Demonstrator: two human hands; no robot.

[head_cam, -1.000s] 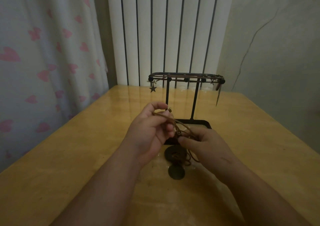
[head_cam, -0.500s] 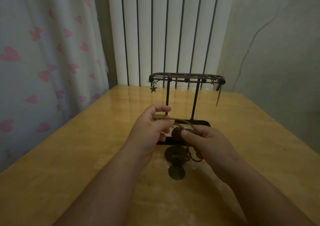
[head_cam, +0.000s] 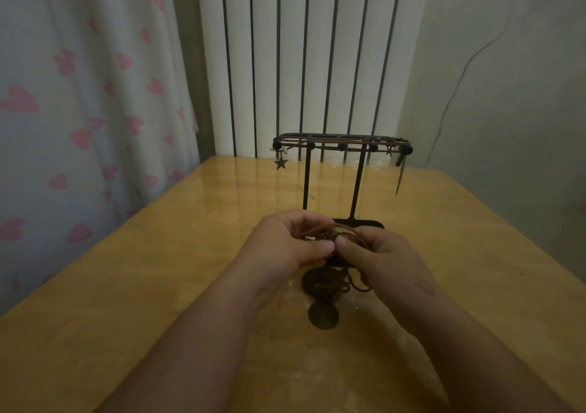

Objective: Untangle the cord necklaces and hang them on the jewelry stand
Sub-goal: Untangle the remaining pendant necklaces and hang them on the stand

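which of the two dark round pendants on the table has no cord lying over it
The nearer pendant, closest to the camera, lies bare; the farther pendant has tangled cord draped over it.

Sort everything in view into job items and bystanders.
Job: tangled cords pinched by left hand and right hand; round pendants on the table; jewelry stand; star-charm necklace already hung.
Bystanders: heart-print curtain; radiator; wall cable.
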